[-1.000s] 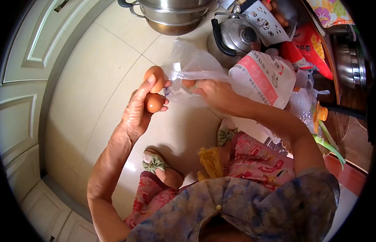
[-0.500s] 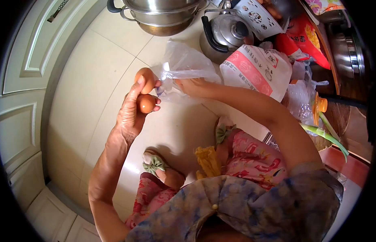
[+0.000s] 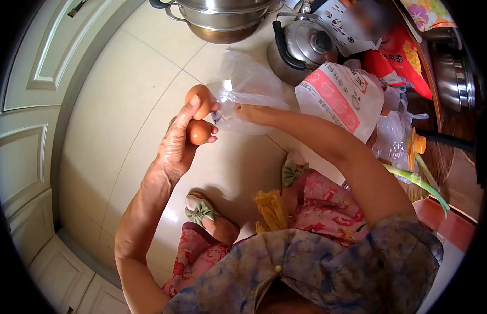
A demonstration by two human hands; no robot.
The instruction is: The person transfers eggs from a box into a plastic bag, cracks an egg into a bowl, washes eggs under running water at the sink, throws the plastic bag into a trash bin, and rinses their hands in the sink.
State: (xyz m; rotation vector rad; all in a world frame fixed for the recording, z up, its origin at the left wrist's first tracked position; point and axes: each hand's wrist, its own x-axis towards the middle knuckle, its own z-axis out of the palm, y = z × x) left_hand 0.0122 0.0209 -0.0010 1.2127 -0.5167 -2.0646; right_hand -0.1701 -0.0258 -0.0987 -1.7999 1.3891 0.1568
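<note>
Two brown eggs, an upper egg point(image 3: 201, 100) and a lower egg point(image 3: 198, 133), are held by my left hand point(image 3: 175, 140), its thumb pressed on the upper one. Some of its fingertips show past the eggs on the right. To the right of them hangs a thin clear plastic bag point(image 3: 248, 76). My right hand point(image 3: 250, 113) is closed on the bag's near edge, its fingers partly hidden by the film. The bag's lower left part comes close to the fingertips of my left hand; I cannot tell whether they touch. Bluish print shows on it.
A steel steamer pot point(image 3: 222, 26) and a kettle point(image 3: 301, 47) stand on the tiled floor ahead. Beside them lie a white and pink printed bag point(image 3: 340, 99), a red packet point(image 3: 405, 63), a clear plastic bottle point(image 3: 392, 136) and a green onion point(image 3: 418, 180). White cabinet doors point(image 3: 24, 157) line the left.
The camera view has shifted slightly, so the surroundings sit a little further right. Both hands keep their holds on the eggs and the plastic bag.
</note>
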